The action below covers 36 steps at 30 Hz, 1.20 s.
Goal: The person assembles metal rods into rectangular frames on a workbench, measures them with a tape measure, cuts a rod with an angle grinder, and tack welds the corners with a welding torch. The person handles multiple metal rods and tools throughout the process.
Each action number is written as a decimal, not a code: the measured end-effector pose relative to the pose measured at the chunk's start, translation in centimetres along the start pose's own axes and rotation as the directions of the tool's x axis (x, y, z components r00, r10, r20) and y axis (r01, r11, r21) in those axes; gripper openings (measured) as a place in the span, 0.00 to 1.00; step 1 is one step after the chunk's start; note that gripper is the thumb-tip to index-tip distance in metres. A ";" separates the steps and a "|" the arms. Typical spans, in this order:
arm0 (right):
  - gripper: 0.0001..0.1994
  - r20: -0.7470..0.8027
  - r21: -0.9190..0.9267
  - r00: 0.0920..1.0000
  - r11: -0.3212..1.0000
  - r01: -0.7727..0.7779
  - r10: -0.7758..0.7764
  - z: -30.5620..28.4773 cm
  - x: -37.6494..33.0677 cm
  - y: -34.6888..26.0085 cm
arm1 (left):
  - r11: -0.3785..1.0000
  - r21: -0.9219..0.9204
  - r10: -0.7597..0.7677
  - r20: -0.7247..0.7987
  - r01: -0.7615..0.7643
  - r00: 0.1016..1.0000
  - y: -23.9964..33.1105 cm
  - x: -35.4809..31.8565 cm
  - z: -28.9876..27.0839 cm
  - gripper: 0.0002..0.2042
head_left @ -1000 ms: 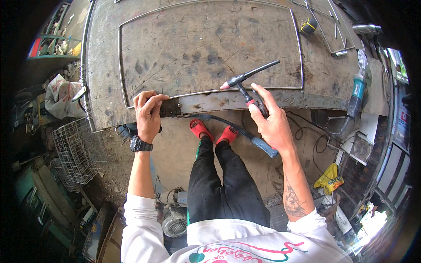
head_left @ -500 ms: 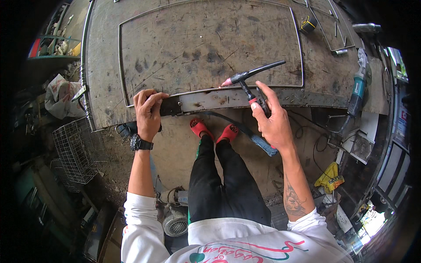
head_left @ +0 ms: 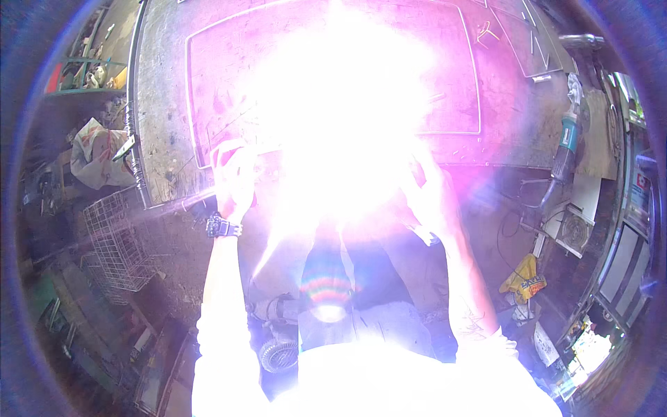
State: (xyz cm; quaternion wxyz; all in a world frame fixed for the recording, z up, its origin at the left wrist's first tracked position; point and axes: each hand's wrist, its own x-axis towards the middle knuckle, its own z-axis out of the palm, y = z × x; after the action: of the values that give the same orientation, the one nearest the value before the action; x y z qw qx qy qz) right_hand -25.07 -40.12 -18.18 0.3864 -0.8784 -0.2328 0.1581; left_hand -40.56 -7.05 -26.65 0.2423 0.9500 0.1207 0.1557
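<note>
A blinding white and violet glare, like a welding arc, fills the middle of the head view. My right hand (head_left: 432, 194) is closed on the TIG welding torch at the glare's right edge; the torch itself is almost wholly washed out. On the left, my left hand (head_left: 235, 177) has its fingers bent onto the near left part of a thin metal rod frame (head_left: 479, 104), by the bench edge. This rectangular frame lies flat on the workbench (head_left: 161, 104). Its near middle and the strip along the bench edge are hidden by the light.
An angle grinder (head_left: 568, 135) lies at the bench's right edge. Beyond it are another rod frame (head_left: 517, 52) and a tape measure (head_left: 486, 31). A wire basket (head_left: 118, 243) and a white sack (head_left: 101, 156) stand left; a yellow bag (head_left: 524, 279) lies right.
A bright arc has flared up where the torch tip was at the frame's near rod. Glare now covers the torch and the middle of the bench. Both hands have stayed nearly in place.
</note>
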 end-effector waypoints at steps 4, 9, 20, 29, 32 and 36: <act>0.26 0.131 0.200 0.968 0.951 -0.236 0.213 -0.7 -0.4 -0.6 | 0.988 -0.131 -0.084 -0.011 0.082 0.996 1.3 0.6 -0.2 0.08; 0.26 0.136 0.231 0.959 0.934 -0.273 0.247 -0.7 -0.6 -0.9 | 0.987 -0.137 -0.092 -0.011 0.090 0.996 1.2 0.4 -0.2 0.08; 0.26 0.096 0.178 0.989 0.976 -0.128 0.112 -0.3 -0.6 -0.6 | 0.989 -0.111 -0.096 -0.016 0.093 0.995 1.0 0.1 -0.3 0.09; 0.26 0.072 0.238 0.986 0.958 -0.163 0.150 -0.1 -1.2 -0.5 | 0.986 -0.129 -0.106 0.006 0.106 0.994 1.2 0.4 -0.2 0.07; 0.26 0.060 0.223 0.989 0.964 -0.142 0.132 0.2 -1.4 -0.4 | 0.988 -0.123 -0.097 -0.004 0.096 0.995 1.3 0.5 -0.2 0.08; 0.26 0.056 0.216 0.989 0.965 -0.147 0.138 0.3 -1.5 -0.5 | 0.988 -0.125 -0.087 -0.005 0.086 0.996 1.2 0.5 -0.1 0.08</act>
State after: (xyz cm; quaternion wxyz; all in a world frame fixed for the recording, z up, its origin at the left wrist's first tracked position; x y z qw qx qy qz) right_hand -26.63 -40.43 -17.86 0.4640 -0.8412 -0.1581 0.2281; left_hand -39.93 -7.86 -25.90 0.3068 0.9261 0.1533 0.1574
